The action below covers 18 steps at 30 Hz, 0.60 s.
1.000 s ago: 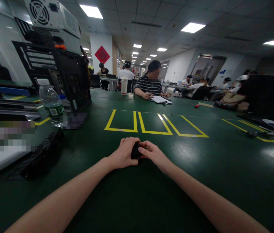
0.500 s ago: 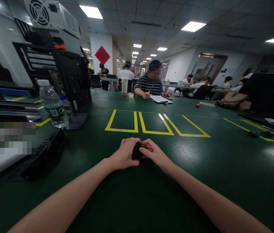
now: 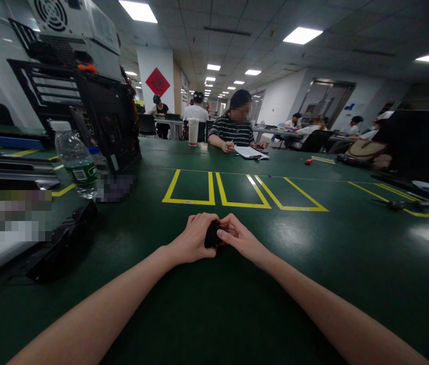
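Note:
A small black block-like object [image 3: 211, 235] sits between my two hands, low over the green table [image 3: 214, 309]. My left hand [image 3: 195, 238] is closed around its left side, with the thumb near and the fingers on the far side. From the right, my right hand [image 3: 238, 237] pinches at the object's right edge with thumb and forefinger. Much of the object is covered by the fingers, so its exact kind cannot be made out. Beyond the hands, yellow tape outlines [image 3: 188, 202] mark the tabletop.
At the left stand a water bottle [image 3: 77, 165], a computer case [image 3: 104, 121] and a dark strap-like bundle [image 3: 62, 243]. Across the table a person in a striped shirt [image 3: 233, 129] holds a pen over a clipboard [image 3: 250, 152]; a white cup [image 3: 193, 133] stands nearby. Dark cabled gear [image 3: 397, 205] lies right.
The whole view has shifted slightly, with surroundings a little further left and up. Both hands keep nearly the same grip on the black object.

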Available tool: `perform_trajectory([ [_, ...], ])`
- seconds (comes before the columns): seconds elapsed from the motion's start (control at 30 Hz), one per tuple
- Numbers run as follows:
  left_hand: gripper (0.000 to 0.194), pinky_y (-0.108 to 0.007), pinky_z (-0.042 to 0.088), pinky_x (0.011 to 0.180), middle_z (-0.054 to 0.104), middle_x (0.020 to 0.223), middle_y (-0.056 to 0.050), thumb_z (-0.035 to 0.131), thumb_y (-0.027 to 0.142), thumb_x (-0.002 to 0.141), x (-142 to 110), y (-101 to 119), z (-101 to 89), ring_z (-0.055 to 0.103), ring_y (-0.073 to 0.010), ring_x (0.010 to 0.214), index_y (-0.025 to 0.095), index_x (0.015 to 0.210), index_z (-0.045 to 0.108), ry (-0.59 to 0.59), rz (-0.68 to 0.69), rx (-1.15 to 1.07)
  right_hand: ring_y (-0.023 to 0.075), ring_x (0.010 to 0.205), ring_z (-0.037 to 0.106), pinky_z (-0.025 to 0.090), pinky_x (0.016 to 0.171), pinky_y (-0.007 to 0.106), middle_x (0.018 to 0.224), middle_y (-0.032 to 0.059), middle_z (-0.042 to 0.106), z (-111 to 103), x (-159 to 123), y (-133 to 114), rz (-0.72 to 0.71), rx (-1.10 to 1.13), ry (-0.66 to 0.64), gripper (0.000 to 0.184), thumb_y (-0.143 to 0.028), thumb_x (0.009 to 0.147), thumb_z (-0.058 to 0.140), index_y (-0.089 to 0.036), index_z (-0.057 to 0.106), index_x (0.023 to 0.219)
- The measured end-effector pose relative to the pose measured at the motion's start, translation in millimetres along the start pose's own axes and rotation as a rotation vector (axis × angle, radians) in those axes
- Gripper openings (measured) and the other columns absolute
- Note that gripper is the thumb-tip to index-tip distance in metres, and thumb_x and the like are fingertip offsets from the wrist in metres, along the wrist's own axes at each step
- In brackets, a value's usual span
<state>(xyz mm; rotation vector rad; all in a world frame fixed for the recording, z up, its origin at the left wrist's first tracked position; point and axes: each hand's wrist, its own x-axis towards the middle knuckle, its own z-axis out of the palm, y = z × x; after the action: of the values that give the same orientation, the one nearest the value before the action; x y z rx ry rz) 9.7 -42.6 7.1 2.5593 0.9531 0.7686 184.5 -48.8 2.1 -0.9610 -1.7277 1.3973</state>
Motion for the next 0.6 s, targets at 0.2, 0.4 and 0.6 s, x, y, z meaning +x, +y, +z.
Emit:
perform_trajectory([
  [0.2,0.051,-0.039,0.031,0.086,0.045,0.104,-0.006,0.060,0.022,0.066,-1.0,6.5,-10.1,0.044,-0.0223,0.097,0.021,0.110,0.033,-0.036,0.004,-0.016,0.0162,0.084,0.052,0.046,0.072,0.035,0.092,0.0017,0.051,3.9,1.7,1.3,0.036,-0.020,0.072,0.024,-0.039,0.076,0.047,-0.023,0.045,0.093],
  [0.4,0.053,-0.038,0.031,0.086,0.045,0.102,-0.005,0.061,0.021,0.064,0.5,0.3,-1.9,0.044,-0.0219,0.095,0.020,0.108,0.033,-0.005,0.007,-0.004,0.0173,0.094,0.049,0.043,0.079,0.035,0.098,0.0023,0.049,2.3,0.0,-2.9,-0.002,-0.081,0.045,0.023,-0.032,0.075,0.051,-0.021,0.045,0.094],
  [0.6,0.052,-0.037,0.031,0.085,0.045,0.100,-0.004,0.062,0.021,0.063,0.7,-0.8,-1.1,0.045,-0.0206,0.093,0.020,0.107,0.034,0.024,0.005,0.003,0.0161,0.089,0.051,0.044,0.075,0.033,0.091,0.0005,0.050,2.8,-0.2,-3.3,-0.049,-0.087,0.050,0.018,-0.034,0.076,0.050,-0.021,0.045,0.087],
])
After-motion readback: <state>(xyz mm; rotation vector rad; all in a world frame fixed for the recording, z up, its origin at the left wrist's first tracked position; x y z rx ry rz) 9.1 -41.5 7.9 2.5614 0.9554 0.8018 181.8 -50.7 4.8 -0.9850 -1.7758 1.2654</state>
